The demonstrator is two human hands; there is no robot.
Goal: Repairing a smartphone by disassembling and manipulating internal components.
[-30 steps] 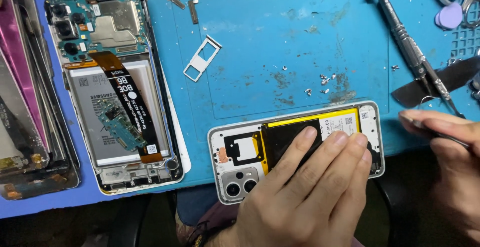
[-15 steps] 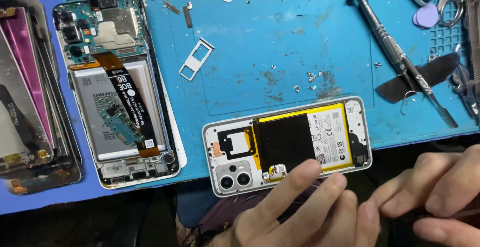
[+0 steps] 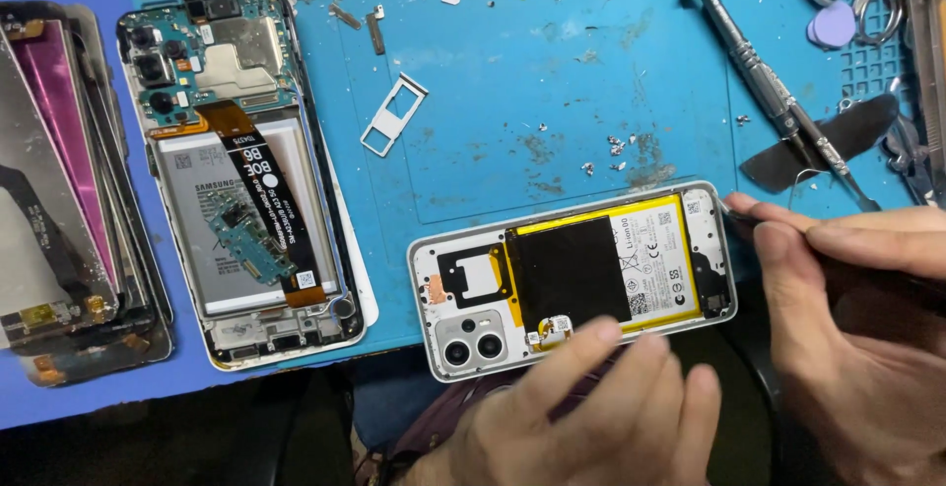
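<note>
**Opened white phone at the worktop's near edge, both hands at its rim**

A white, slim phone with its back cover off [image 3: 572,279] lies flat on the blue rubber repair mat [image 3: 552,102] that covers the worktop, its long side running along the near edge and its twin camera lenses toward the person. A black-wrapped battery with a yellow-bordered white label [image 3: 601,264] fills the middle of the open frame.

The left hand [image 3: 591,417] rests with loosely spread, released fingers, the fingertips [image 3: 601,333] touching the phone's near long edge. The right hand [image 3: 847,328] is clenched in a pinch on a thin dark tool [image 3: 749,215] whose tip meets the phone's right short end; most of the tool is hidden by the thumb and forefinger.

The phone looks light and rigid along its metal frame, yet fragile inside: the battery is likely soft and should not be bent or pierced, and the small connectors beside the cameras would tear easily. The frame's outer edges seem the safest hold, with flat pressure rather than pinching.

To the left lies a second opened phone with a black ribbon cable [image 3: 246,190], beside a stack of removed screens [image 3: 69,190]. A silver precision screwdriver [image 3: 769,87] and a small metal card tray [image 3: 394,113] lie farther back.
</note>
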